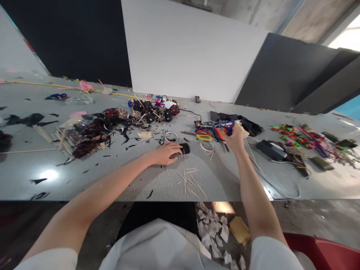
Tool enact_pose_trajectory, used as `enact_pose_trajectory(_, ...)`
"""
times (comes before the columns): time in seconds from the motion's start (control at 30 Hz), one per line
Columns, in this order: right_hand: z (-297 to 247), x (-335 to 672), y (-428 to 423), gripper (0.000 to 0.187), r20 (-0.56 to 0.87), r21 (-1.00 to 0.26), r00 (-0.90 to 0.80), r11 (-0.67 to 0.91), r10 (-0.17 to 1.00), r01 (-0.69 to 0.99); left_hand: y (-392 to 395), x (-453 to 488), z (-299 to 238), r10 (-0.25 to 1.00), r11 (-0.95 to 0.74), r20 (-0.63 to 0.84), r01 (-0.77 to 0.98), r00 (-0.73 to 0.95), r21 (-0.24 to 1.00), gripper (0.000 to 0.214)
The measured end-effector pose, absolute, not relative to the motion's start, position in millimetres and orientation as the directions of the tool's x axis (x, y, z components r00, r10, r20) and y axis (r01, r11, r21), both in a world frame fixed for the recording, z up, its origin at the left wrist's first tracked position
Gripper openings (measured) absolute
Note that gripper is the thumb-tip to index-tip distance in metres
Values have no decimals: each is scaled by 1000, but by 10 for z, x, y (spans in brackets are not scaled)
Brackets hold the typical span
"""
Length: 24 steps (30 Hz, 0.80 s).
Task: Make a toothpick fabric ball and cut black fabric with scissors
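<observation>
My left hand (166, 153) rests low over the table, its fingers closed at the edge of a small dark rounded piece (185, 148). A thin wooden stick shows just below that piece. Farther right, my right hand (235, 138) is wrapped around a blue glue gun (230, 126) with orange parts; the fingers hide some of it. Beside it lie orange-handled pliers (218, 133), a yellow ring (206, 137) and a white ring (207, 146). Another white ring (171, 136) sits just beyond my left hand. Loose thin sticks (191, 182) are scattered nearer my body.
Dark bundles with sticks (152, 111) cover the back left, near black scraps (30, 120). Right of my arm are a black box-shaped device (271, 150), white cables (264, 176) and colourful red-green pieces (299, 137). White and dark panels stand behind; a red chair (323, 251) is below.
</observation>
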State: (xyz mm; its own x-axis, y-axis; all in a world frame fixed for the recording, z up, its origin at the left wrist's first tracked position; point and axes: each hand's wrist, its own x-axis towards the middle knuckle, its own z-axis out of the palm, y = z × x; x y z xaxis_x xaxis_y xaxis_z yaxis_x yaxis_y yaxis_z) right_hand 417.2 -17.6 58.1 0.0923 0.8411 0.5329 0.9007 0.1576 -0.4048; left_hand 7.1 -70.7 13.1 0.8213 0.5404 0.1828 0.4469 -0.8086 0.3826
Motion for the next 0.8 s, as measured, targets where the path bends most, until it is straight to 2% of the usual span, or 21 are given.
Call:
enact_pose_trajectory(0.17,522,3740,-282,48,447,-225,-88,207,890,952,-694,71,112,543,-811,197,448,817,375,38)
enact_pose_trajectory(0.33,455,3445,-362,44,395,-69,-224,272,891,960,-710,73,124,541,-814,201,450,816,367,43)
enact_pose_trajectory(0.5,385,3418,-355,38,388,-66,-312,364,867,929,-732,85,146,525,-830,208,443,825,339,50)
enact_pose_trajectory(0.67,332,3427,-334,30,358,-66,-367,415,859,908,-737,93,166,513,-842,209,440,833,314,46)
enact_pose_trajectory(0.8,302,3416,-327,26,395,-32,-403,451,826,892,-731,91,157,517,-836,186,446,835,320,46)
